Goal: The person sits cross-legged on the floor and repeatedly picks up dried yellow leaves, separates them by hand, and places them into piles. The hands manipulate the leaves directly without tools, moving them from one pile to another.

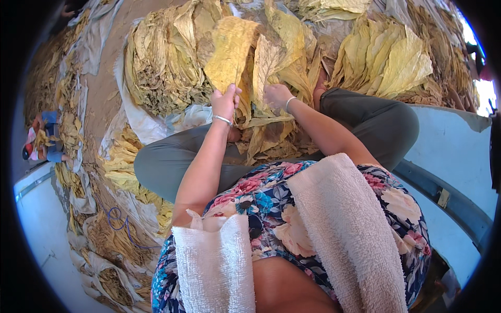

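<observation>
My left hand (227, 102) pinches the stem end of a broad yellow dried tobacco leaf (229, 55), which stands up and away from me. Just to its right, my right hand (278, 97) has its fingers curled at the lower edge of a paler, brown-veined tobacco leaf (266, 62); its fingertips are partly hidden. More loose leaves (271, 136) lie below both hands, between my crossed legs. A large heap of dried leaves (162, 57) rises just beyond my left hand.
A fanned stack of yellow leaves (383, 57) lies beyond my right knee. White sheeting (143, 117) and more leaves (130, 156) are at my left. A blue cord (125, 224) curls on the floor. Another person (44, 138) sits at the far left, handling leaves.
</observation>
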The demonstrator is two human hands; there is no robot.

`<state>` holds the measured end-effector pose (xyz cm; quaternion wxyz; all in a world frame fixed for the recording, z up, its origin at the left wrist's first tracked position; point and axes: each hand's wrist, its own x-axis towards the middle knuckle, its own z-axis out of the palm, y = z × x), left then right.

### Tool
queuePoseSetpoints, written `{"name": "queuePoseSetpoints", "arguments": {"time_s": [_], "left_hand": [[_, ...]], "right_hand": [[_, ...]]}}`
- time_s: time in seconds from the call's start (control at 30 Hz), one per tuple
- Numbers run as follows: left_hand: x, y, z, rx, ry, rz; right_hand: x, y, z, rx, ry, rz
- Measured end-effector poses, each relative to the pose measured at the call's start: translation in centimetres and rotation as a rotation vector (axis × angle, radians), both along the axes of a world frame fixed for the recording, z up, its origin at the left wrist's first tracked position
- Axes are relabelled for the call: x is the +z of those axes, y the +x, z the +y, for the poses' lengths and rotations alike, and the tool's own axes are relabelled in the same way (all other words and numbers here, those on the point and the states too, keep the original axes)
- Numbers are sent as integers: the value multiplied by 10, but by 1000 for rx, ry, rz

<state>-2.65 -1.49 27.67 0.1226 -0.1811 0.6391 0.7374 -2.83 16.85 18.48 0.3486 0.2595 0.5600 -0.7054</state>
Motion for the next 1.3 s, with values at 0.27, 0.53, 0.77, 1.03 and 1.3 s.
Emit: {"name": "queuePoseSetpoints", "arguments": {"time_s": [0.27,0.53,0.77,1.03,1.3], "left_hand": [[65,25,-23,-537,-247,-121],[98,26,-73,-722,-516,-94],[127,26,-95,-673,-639,-57],[166,5,-114,-713,-910,-55],[230,49,-250,-127,-838,-61]], "right_hand": [[51,-70,67,-808,-742,300],[34,-62,134,-834,-566,272],[-4,-85,136,-893,-204,341],[-33,-111,114,540,1452,440],[1,-78,94,955,1510,213]]}}
